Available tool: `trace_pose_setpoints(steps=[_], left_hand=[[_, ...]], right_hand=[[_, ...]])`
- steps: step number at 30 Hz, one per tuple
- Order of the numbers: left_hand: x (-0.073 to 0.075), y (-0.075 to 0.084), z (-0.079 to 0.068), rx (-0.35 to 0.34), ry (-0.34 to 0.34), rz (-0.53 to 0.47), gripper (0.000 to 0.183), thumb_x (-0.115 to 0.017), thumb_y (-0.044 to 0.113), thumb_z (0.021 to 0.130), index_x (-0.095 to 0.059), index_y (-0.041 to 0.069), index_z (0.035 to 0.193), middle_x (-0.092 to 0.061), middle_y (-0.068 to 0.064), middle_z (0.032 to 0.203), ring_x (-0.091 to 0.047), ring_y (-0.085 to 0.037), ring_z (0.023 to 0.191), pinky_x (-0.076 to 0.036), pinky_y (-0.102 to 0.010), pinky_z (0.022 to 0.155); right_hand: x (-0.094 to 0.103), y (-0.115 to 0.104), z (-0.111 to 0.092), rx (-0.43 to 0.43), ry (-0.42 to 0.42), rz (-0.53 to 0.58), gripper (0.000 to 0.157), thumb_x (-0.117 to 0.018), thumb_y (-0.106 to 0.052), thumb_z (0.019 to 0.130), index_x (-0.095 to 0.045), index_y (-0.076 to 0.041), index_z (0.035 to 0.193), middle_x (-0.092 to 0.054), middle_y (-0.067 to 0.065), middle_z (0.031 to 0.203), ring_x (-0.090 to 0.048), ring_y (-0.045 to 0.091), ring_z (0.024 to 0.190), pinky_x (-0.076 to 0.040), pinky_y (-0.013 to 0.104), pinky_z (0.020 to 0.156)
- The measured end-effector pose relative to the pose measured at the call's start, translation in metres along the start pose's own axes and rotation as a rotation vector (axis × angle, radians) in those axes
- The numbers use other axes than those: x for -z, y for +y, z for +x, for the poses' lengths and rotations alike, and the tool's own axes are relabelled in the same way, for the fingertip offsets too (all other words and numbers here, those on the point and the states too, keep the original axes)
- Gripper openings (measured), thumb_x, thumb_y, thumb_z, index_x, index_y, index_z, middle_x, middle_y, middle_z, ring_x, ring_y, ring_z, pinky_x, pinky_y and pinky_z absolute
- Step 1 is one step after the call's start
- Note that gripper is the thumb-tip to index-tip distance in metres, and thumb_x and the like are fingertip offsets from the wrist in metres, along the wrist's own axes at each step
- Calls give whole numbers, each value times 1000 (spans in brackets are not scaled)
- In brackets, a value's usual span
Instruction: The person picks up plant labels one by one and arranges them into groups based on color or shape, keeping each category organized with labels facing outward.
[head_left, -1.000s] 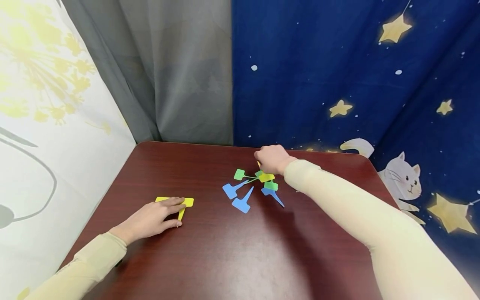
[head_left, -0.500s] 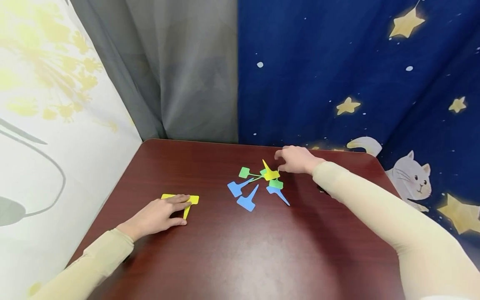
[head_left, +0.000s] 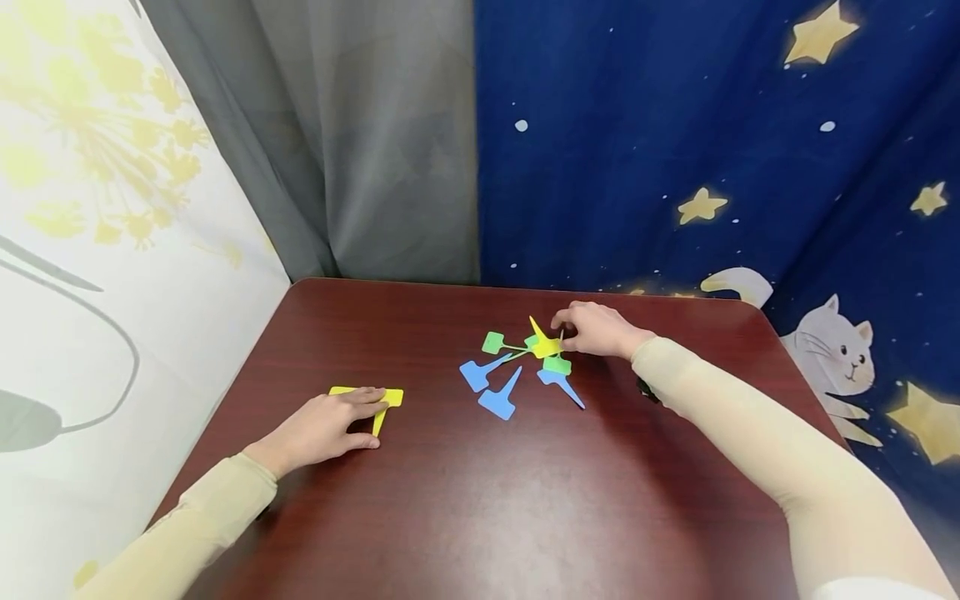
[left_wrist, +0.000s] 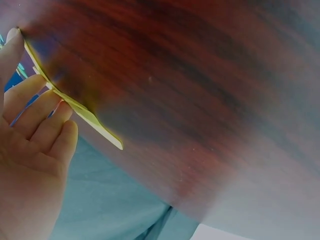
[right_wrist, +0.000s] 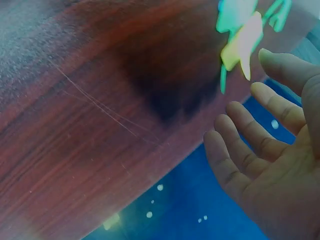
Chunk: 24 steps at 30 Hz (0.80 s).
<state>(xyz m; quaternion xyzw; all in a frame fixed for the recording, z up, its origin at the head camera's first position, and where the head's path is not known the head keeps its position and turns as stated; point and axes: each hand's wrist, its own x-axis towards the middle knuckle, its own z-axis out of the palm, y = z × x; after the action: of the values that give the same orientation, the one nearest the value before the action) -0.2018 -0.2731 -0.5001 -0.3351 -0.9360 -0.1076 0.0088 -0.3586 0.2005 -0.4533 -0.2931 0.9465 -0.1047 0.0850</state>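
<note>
My left hand (head_left: 318, 429) rests on a yellow T-shaped plant label (head_left: 395, 397) at the table's left. Its fingertips lie over the wide head, and the thumb is by the stem's tip; the left wrist view shows this label (left_wrist: 92, 122) edge-on along the fingertips. At the back, my right hand (head_left: 600, 330) hovers beside a loose pile, fingers spread and nothing in them. Nearest to it is a yellow plant label (right_wrist: 240, 47), on top of green labels (head_left: 557, 365). Blue labels (head_left: 498, 405) lie at the pile's front.
Another green label (head_left: 492, 342) sticks out at the pile's left. The dark red-brown table (head_left: 465, 500) ends at the back against a grey curtain (head_left: 405, 167) and a blue starry curtain (head_left: 600, 167). A pale patterned wall covering (head_left: 150, 292) borders the left side.
My right hand has let go of the yellow label on the pile and moved right, its fingers opening, then come slightly down close to the pile. The left hand stays on its label.
</note>
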Motion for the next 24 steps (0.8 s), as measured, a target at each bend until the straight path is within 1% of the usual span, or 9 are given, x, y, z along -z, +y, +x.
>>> trace_pose_setpoints(steps=[3,8,13,20,24], left_hand=[[1,0,2,5,-3,-2,61,-82,41,84,-66,10,135,-55,-9,146,-53,-27,133,-51,-52,95],[2,1,3,15,-32,9,60,-81,42,84,-67,11,134,-55,-8,146,-51,-26,134,-49,-53,97],[2,1,2,29,-48,11,61,-81,43,84,-67,11,134,-54,-8,147,-51,-26,135,-48,-55,98],[2,0,3,28,-53,11,61,-81,43,84,-67,11,134,-54,-8,147,-51,-26,135,-48,-54,98],[1,0,4,30,-53,16,61,-81,43,84,-67,11,134,-54,-8,147,-51,-25,135,-49,-55,97]], right_hand=[[-5,-1,2,5,-6,-32,39,-79,-24,88,-72,-15,125,-64,7,108,-59,19,90,-52,41,76],[-11,-2,4,-9,-19,-69,40,-79,-26,88,-71,-15,125,-62,6,108,-58,18,88,-53,40,75],[-14,1,6,-15,12,-44,37,-82,-26,86,-73,-15,121,-62,7,106,-56,19,86,-52,40,74],[-18,7,7,-14,1,-17,29,-82,-27,87,-75,-18,114,-61,5,104,-54,19,85,-49,38,73],[-20,9,8,-3,15,-9,23,-83,-25,86,-75,-20,107,-60,5,102,-53,20,84,-49,38,73]])
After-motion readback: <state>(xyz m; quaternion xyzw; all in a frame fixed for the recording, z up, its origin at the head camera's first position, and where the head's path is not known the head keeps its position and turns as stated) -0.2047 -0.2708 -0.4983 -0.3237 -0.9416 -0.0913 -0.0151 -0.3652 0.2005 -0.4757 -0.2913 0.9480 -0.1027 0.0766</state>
